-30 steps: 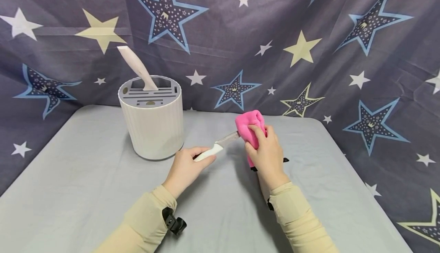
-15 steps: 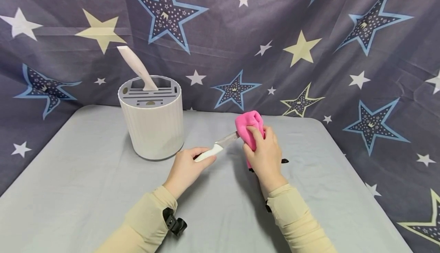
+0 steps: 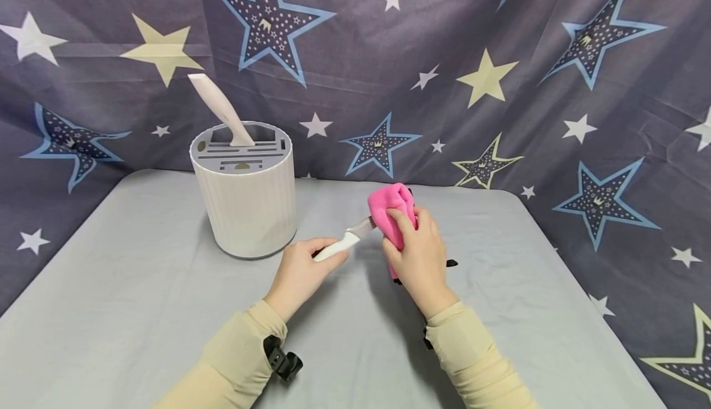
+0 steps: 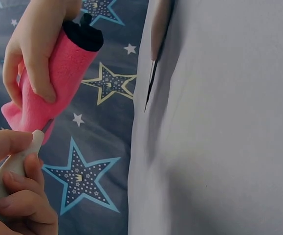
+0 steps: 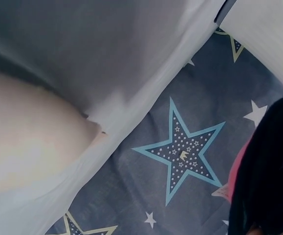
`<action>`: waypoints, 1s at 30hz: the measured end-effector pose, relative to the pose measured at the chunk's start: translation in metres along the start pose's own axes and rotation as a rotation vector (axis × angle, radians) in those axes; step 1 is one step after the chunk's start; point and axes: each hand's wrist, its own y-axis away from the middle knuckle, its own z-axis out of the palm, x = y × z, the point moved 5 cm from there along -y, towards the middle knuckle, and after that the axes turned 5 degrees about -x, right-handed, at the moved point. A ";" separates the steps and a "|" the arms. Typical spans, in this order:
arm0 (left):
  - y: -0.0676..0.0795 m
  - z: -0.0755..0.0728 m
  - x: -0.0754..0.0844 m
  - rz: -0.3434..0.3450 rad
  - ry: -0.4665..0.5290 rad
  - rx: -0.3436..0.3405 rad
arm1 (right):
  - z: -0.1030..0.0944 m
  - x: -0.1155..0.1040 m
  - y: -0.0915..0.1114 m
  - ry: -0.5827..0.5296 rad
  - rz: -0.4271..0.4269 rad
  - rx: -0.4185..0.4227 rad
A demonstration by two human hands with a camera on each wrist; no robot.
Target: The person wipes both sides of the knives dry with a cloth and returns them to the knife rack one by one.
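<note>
My left hand [image 3: 297, 276] grips a white-handled knife [image 3: 336, 248], its blade pointing up and right. In my right hand [image 3: 419, 264] is a pink cloth [image 3: 390, 202] with black edging, wrapped around the outer part of the blade; only the blade near the handle shows. The left wrist view has the cloth [image 4: 65, 73] folded under the right fingers, right where the knife handle [image 4: 14, 166] ends. Another knife [image 4: 160, 29], pale-handled with a dark blade, lies on the table under my right arm. In the head view my arm mostly hides it.
At the back left stands a white ribbed knife block [image 3: 244, 211] with a grey slotted top. One pale-handled knife [image 3: 222, 110] sticks up from it, leaning left. Behind the grey-covered table [image 3: 139, 310] hangs a dark star-patterned curtain [image 3: 355, 57].
My right hand and the cloth have slid left and slightly down along the blade, closer to the handle, so less metal shows. My left hand has stayed in place.
</note>
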 end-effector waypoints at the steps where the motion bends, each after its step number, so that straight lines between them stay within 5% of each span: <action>1: 0.000 0.000 0.000 0.000 0.003 0.001 | 0.000 -0.001 0.001 0.001 -0.003 -0.001; 20: 0.001 0.000 0.001 -0.017 0.034 0.011 | 0.005 -0.027 0.013 -0.027 -0.147 -0.008; 30: 0.002 0.002 -0.003 -0.030 0.053 0.014 | 0.004 -0.027 0.012 -0.034 -0.143 -0.011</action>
